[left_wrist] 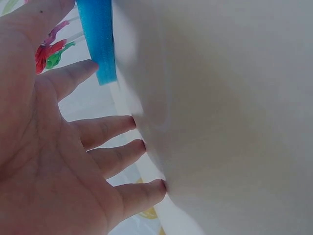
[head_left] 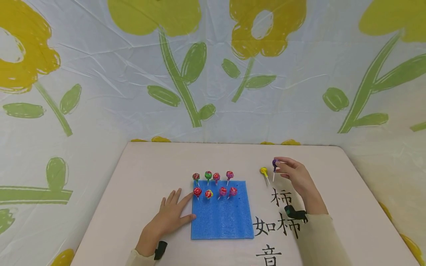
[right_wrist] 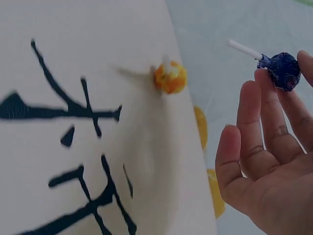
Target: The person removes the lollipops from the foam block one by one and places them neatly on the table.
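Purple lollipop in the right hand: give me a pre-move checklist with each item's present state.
1. Purple lollipop pinched by the right hand: ok.
2. Its stick free, not caught in the fingers: ok.
3. Left hand steadying the blue foam pad, fingers flat at its left edge: ok.
4. Bare foam left in front of the eight standing lollipops: ok.
5. Yellow lollipop lying loose on the table, apart from the hand: ok.
6. Hole spacing in the foam: cannot tell.
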`<state>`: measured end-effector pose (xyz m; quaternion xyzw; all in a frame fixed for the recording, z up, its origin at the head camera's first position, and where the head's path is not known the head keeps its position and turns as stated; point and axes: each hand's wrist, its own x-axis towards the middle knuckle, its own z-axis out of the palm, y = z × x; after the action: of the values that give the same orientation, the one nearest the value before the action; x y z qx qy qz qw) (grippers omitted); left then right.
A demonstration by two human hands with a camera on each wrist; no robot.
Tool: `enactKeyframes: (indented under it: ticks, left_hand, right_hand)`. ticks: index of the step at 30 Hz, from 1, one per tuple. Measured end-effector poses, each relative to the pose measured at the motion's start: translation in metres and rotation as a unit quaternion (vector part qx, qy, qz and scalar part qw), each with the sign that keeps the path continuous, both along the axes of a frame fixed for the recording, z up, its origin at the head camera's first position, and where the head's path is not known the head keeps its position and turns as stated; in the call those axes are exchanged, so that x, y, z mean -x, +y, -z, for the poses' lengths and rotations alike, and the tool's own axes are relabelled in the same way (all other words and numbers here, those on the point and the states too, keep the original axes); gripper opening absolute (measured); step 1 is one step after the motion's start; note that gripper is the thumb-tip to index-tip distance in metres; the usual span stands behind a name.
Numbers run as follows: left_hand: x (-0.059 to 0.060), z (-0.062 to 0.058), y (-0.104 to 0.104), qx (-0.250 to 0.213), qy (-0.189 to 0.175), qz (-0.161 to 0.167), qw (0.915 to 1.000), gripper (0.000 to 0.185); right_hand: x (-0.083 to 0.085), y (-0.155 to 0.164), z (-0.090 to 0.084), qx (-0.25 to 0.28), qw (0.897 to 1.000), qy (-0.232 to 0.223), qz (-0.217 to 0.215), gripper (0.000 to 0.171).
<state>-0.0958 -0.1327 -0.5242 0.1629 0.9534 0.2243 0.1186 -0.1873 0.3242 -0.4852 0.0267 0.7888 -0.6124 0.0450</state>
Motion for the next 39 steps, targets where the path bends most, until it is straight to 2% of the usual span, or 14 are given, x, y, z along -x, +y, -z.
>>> enactKeyframes:
  ticks: [11, 21, 26, 35, 39]
  left_hand:
    - [-0.001, -0.001, 0.000, -0.006, -0.003, 0.001, 1.0000, 0.076]
    - [-0.001, -0.001, -0.001, -0.004, -0.001, 0.003, 1.0000, 0.075]
    - [0.000, 0.002, -0.001, 0.000, -0.002, 0.001, 1.0000, 0.076]
    - [0.001, 0.003, 0.000, 0.005, -0.002, 0.000, 1.0000, 0.077]
    - [0.000, 0.001, 0.001, 0.004, -0.003, -0.001, 1.0000, 0.076]
  right_hand:
    - [0.016, 0.013, 0.019, -0.042, 0.997, -0.065, 0.012, 0.062]
    - [0.023, 0.012, 0.034, -0.116, 0.991, -0.073, 0.003, 0.059]
    - [0.028, 0.005, 0.035, -0.157, 0.985, -0.075, 0.020, 0.056]
    - [0.027, -0.003, 0.031, -0.179, 0.980, -0.084, 0.022, 0.048]
    - [0.025, -0.004, 0.032, -0.185, 0.979, -0.082, 0.021, 0.050]
